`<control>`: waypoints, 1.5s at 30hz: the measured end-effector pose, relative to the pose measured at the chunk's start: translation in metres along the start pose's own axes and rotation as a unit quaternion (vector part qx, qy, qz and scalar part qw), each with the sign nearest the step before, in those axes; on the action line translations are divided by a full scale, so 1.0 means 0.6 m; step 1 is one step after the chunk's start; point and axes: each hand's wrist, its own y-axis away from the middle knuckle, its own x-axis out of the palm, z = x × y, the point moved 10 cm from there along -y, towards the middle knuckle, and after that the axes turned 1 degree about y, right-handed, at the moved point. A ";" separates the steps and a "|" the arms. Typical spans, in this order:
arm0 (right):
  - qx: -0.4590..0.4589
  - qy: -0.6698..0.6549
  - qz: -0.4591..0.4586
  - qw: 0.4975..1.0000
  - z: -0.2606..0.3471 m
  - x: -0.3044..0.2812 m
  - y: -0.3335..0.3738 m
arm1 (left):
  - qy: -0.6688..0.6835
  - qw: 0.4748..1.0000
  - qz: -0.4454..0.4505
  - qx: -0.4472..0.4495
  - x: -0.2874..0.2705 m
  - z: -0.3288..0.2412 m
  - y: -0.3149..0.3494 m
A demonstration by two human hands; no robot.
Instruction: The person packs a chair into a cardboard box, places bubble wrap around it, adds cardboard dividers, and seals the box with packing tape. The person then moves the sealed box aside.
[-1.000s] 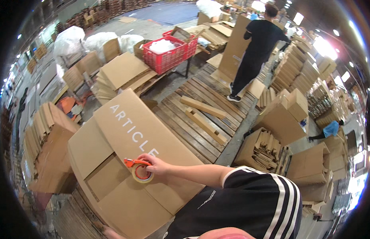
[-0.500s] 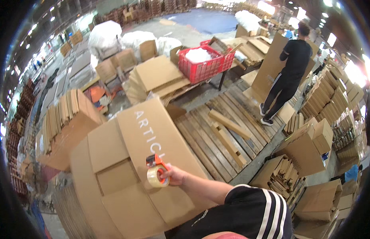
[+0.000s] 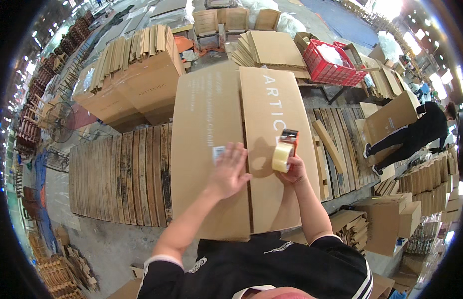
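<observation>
A large brown cardboard box [image 3: 206, 194] stands before me, its two long top flaps folded in and a narrow dark gap running between them. My left hand [image 3: 229, 169] lies flat on the left flap, fingers stretched out, by a small white label [image 3: 218, 152] and close to the gap. Above the right flap, my right hand [image 3: 294, 172] grips a tape dispenser [image 3: 289, 138] with an orange-red frame, a black head and a roll of clear tape. The dispenser throws a shadow on the flap.
Wooden slatted pallets [image 3: 126, 174] lie on both sides of the box. Bundled cardboard in a carton [image 3: 136, 94] stands at the far left. A red crate [image 3: 331, 62] sits on a table at the back right. A co-worker [image 3: 416, 132] handles a big cardboard sheet at the right.
The left flap, with the label, now lies over the inner flaps that showed before. My left hand has come into view on it. My view has turned; the dispenser stays in my right hand.
</observation>
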 end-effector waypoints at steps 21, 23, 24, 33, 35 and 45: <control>-0.305 0.106 -0.282 0.904 -0.005 -0.011 0.058 | 0.061 0.988 0.110 0.084 0.140 0.027 0.003; -0.371 0.132 -0.307 0.866 -0.003 0.005 0.071 | 0.087 0.983 0.105 0.122 0.136 0.019 0.001; -0.399 0.135 -0.327 0.846 -0.004 0.009 0.077 | 0.086 0.982 0.122 0.119 0.142 0.023 0.000; -0.605 0.173 -0.537 0.562 -0.070 0.047 0.128 | 0.138 0.942 0.140 0.272 0.144 0.037 -0.038; -0.572 0.152 -0.585 0.555 -0.088 0.044 0.122 | 0.090 0.930 0.129 0.332 0.134 0.060 -0.083; -0.516 0.228 -0.644 0.516 -0.081 0.112 0.123 | -0.089 0.935 0.178 0.295 0.150 0.201 -0.323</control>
